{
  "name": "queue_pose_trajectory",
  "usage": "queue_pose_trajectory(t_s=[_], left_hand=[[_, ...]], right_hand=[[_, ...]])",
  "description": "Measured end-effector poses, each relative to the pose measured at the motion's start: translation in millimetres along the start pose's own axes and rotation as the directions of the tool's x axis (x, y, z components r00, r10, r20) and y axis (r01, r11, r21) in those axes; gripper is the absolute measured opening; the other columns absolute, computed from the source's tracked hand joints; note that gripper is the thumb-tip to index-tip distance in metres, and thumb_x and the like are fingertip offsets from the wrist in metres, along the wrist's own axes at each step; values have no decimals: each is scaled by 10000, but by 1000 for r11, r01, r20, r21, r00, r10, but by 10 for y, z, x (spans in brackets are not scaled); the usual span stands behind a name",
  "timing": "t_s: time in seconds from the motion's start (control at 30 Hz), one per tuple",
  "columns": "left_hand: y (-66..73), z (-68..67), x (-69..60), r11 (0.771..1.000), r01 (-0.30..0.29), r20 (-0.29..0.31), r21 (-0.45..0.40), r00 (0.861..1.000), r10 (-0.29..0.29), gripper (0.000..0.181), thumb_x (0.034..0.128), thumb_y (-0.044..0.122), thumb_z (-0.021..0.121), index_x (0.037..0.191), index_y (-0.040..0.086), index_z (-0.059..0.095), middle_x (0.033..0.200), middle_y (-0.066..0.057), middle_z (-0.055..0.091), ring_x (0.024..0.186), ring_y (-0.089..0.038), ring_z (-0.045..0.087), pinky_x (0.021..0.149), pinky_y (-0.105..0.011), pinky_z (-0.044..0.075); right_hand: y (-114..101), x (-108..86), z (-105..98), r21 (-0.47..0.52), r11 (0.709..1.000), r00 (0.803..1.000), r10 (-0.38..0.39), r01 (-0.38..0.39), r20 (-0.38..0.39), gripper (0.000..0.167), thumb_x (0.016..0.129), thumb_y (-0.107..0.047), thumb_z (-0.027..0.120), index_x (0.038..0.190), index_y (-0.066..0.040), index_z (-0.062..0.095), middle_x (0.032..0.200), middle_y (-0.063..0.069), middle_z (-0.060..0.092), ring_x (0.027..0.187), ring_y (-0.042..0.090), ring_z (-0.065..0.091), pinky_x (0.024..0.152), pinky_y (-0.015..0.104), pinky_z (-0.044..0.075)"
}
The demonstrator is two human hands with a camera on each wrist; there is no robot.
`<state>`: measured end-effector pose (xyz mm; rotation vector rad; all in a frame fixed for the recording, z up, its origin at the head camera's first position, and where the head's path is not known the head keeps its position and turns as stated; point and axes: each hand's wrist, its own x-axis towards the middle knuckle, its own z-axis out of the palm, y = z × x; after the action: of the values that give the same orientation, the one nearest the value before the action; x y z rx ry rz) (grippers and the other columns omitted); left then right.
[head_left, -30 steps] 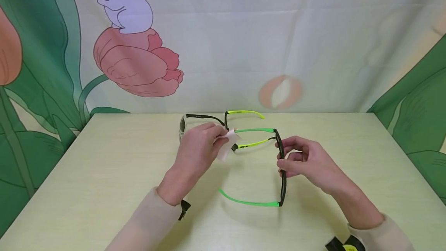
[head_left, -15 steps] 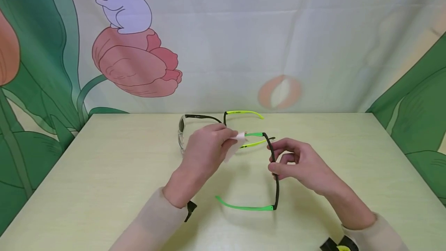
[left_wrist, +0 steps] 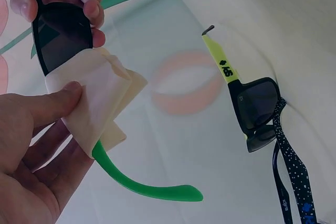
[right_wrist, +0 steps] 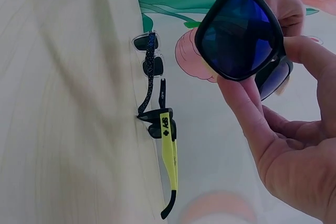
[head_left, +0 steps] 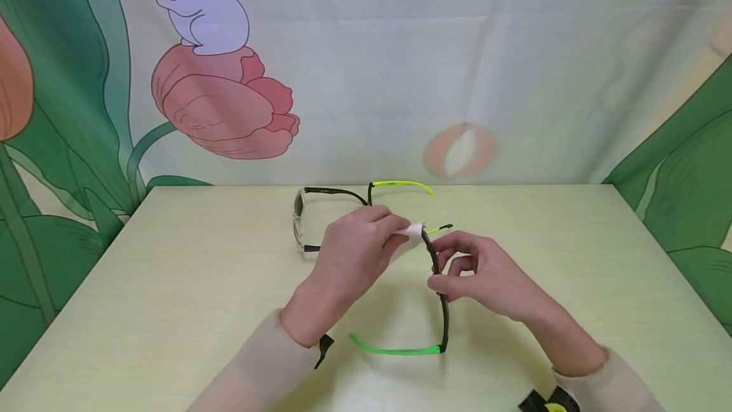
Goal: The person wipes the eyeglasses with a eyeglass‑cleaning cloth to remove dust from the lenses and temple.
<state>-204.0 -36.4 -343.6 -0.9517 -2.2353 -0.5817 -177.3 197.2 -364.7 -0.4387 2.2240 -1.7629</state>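
Black-fronted sunglasses point(head_left: 445, 326) with green temples are held above the table, their temples pointing left in the head view. My right hand point(head_left: 480, 278) grips the front around the bridge, with dark lenses point(right_wrist: 239, 38) on either side in the right wrist view. With thumb and fingers, my left hand point(head_left: 349, 256) pinches a pale folded cloth point(left_wrist: 94, 90) around the far temple. The cloth reaches up to the hinge and the lens edge point(left_wrist: 63, 38). Only the curved green temple tip point(left_wrist: 168, 191) sticks out below it in the left wrist view.
Behind my left hand lie sunglasses with yellow temples point(head_left: 403, 184). Clear-framed sunglasses point(head_left: 298, 221) with a speckled temple point(left_wrist: 294, 161) lie beside them to the left. A printed curtain point(head_left: 366, 81) hangs at the table's point(head_left: 143, 310) back edge.
My left hand has slid the cloth rightward along the far green temple to the hinge. My right hand and the sunglasses have shifted a little left and tilted slightly.
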Motion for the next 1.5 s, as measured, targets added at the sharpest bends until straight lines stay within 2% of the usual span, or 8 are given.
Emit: queue_pose_trajectory(t_s=[0.23,0.4,0.53,0.7,0.83,1.0,1.23,1.5], left_hand=[[-11,-2,3,1000,-4,14,0,1000,4,188,788,102,901,951,138,813,858,38,727,752,-147,685,602,-300,576],[-40,7,2,1000,4,35,-26,999,-3,207,779,93,904,960,134,812,866,36,733,753,-144,686,621,-296,576],[-65,11,-3,1000,21,51,-23,999,-20,212,777,92,904,966,124,812,874,32,738,764,-151,694,632,-304,580],[-116,9,-10,999,41,61,-14,997,-40,216,766,94,909,957,111,809,878,29,743,770,-157,708,638,-315,586],[-176,5,-26,998,64,63,-22,996,-62,210,774,73,901,958,113,807,884,28,742,767,-158,714,630,-314,581],[-253,-21,-66,993,108,69,-37,992,-105,198,790,48,884,960,114,807,866,20,724,744,-150,706,633,-295,573],[-336,-23,-121,985,152,77,-78,986,-146,174,806,38,870,958,86,800,883,1,726,763,-158,711,663,-284,571],[-403,-3,-178,983,163,62,-82,985,-158,174,800,21,870,944,67,784,890,-22,725,778,-188,706,676,-303,574]], right_hand=[[1,-4,21,45,999,1000,21,-21,9,456,866,-105,811,1255,-16,590,1079,192,555,779,244,670,750,488,619],[15,-5,16,40,999,1000,24,-24,0,452,870,-104,806,1250,-5,584,1087,189,558,795,265,690,747,479,620],[22,-13,-2,45,999,999,31,-30,-18,459,869,-94,801,1263,-6,583,1099,188,555,800,265,694,748,481,621],[21,-27,-38,63,998,999,23,-21,-38,486,877,-84,788,1285,45,557,1088,186,537,799,233,691,747,465,624],[10,-52,-78,82,997,999,19,-15,-49,498,893,-83,774,1299,72,531,1119,207,534,799,261,709,767,457,624],[-6,-90,-143,83,996,997,15,-9,-71,495,906,-83,757,1314,70,522,1165,231,528,798,297,720,792,444,620],[-5,-106,-220,96,995,995,8,1,-97,478,917,-64,744,1325,62,530,1172,223,538,816,242,714,802,468,617],[7,-119,-293,98,995,991,-2,15,-131,498,932,-56,721,1350,100,500,1162,228,542,862,227,710,788,467,620]])
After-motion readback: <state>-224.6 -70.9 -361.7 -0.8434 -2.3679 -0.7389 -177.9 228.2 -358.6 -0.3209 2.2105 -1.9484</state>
